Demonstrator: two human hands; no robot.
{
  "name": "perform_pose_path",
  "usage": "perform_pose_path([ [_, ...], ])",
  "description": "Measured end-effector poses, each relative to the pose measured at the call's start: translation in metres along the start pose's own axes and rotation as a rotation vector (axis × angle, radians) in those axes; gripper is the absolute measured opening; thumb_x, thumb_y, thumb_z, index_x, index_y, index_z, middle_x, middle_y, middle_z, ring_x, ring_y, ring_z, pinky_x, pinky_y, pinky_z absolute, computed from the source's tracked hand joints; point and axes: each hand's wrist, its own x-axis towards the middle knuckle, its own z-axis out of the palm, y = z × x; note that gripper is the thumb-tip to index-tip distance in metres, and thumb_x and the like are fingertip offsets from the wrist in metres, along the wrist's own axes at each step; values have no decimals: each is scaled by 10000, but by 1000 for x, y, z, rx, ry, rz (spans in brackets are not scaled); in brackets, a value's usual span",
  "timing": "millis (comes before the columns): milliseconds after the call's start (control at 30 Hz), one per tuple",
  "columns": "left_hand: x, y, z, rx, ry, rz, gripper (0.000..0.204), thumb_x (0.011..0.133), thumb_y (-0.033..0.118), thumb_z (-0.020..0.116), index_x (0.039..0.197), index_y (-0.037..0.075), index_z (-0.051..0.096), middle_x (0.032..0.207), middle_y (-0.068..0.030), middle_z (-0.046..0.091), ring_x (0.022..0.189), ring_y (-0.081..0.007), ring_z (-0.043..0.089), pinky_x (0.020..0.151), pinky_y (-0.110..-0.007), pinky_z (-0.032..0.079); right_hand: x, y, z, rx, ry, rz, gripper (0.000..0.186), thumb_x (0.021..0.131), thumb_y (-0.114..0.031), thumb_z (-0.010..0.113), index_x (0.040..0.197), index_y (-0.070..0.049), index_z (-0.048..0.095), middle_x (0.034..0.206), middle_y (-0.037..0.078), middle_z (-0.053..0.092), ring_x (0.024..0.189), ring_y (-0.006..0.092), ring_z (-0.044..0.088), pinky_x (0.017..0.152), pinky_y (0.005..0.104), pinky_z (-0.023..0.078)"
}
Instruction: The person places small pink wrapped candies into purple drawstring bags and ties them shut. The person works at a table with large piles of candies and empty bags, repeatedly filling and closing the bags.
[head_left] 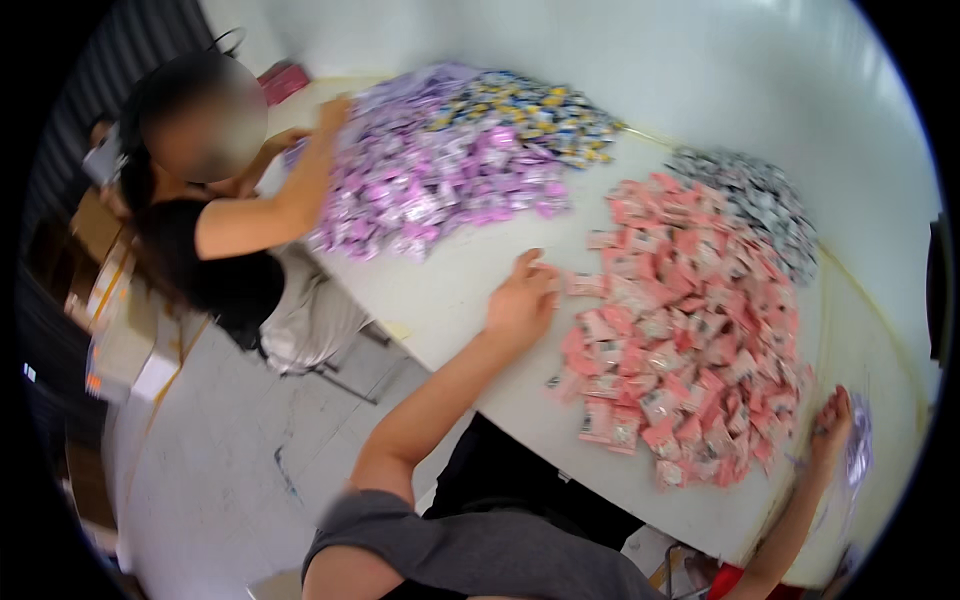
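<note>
Right hand (832,425) at the desk's (775,515) right side, beside a clear purplish plastic bag (858,445); fingers blurred, can't tell if they're clamped on it. Pink sachet heap (690,340) lies between the two hands. Left hand (522,300) just off the heap's left edge, fingers loosely bent; can't tell if this grip is apart or pinching something. Key relation: a stray pink sachet (586,284) sits right of the left fingertips, long axis roughly left-right, left hand much nearer; contact unclear. Farther: grey-white packet pile (755,200) behind the pink, purple packet pile (430,195) ahead-left, co-worker (230,260) reaching to its left side, their fingers partly hidden. Blue-and-yellow packets (540,110) farthest, smeared. Lower pink layers buried.
</note>
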Motion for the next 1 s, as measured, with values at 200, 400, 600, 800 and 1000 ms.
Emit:
perform_pose_path([
  [200,-2,-27,14,88,21,340,343,754,-6,575,1090,60,568,1123,-140,571,1132,-366,479,859,-415,470,-44,5,49,-217,126,-86,210,854,-125,508,1021,-38,602,625,-62,451,484,37,383,405,189,318],
  [400,-10,-18,-4,-101,-117,0,292,827,30,536,1114,-19,529,1296,-180,407,1011,-296,546,761,-343,509,-29,-6,75,11,5,10,230,756,-81,534,965,4,575,663,22,506,529,94,446,439,230,340],
  [600,-3,7,1,-43,-206,189,358,839,90,541,1185,6,497,1318,-201,418,1001,-329,555,805,-354,464,-26,-10,52,59,-52,2,340,697,-54,542,1032,9,542,689,21,514,528,78,445,435,213,344],
  [800,-15,7,-24,359,59,116,369,807,176,618,1152,75,532,1290,-158,479,818,-312,635,592,-359,509,-9,6,39,329,-236,90,292,878,-159,513,1135,-21,498,743,-14,511,572,63,463,418,176,376],
  [1000,-56,39,-63,107,266,250,286,715,48,676,991,21,607,1002,-122,645,814,-262,650,673,-307,527,11,-30,15,414,-558,106,271,973,-169,378,1171,8,434,804,46,447,550,93,364,385,193,289],
])
